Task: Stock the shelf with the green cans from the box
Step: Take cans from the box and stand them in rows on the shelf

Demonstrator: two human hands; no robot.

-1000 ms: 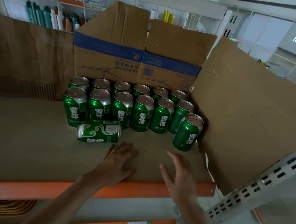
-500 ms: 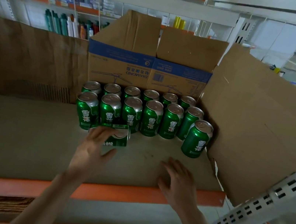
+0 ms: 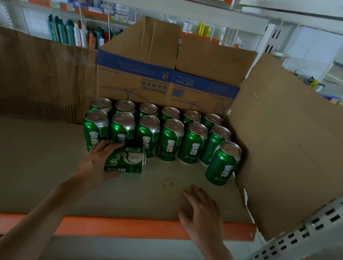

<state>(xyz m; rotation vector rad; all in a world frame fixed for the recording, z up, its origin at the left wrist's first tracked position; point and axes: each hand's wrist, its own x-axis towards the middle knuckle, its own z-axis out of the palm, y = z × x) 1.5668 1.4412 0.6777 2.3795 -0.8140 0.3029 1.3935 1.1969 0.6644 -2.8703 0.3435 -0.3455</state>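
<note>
— Can point(image 3: 125, 162) on its side, just near of the rows point(image 3: 170, 139), at their left end; left hand point(image 3: 96, 160) curls round it.
— Right hand point(image 3: 200, 208)?
— Empty, fingers loosely spread, on the shelf point(image 3: 128, 226) by its near edge.
— Risk?
— Swinging it upright could topple the row just behind.

The left grip point(image 3: 96, 160) curled round a green can point(image 3: 126, 163) lying on its side on the shelf point(image 3: 15, 161), just before two rows of upright cans point(image 3: 170, 139). The right grip point(image 3: 200, 211) was spread, fingers relaxed, near the shelf's front edge. The cardboard box point(image 3: 168, 73) stood behind the rows.
</note>
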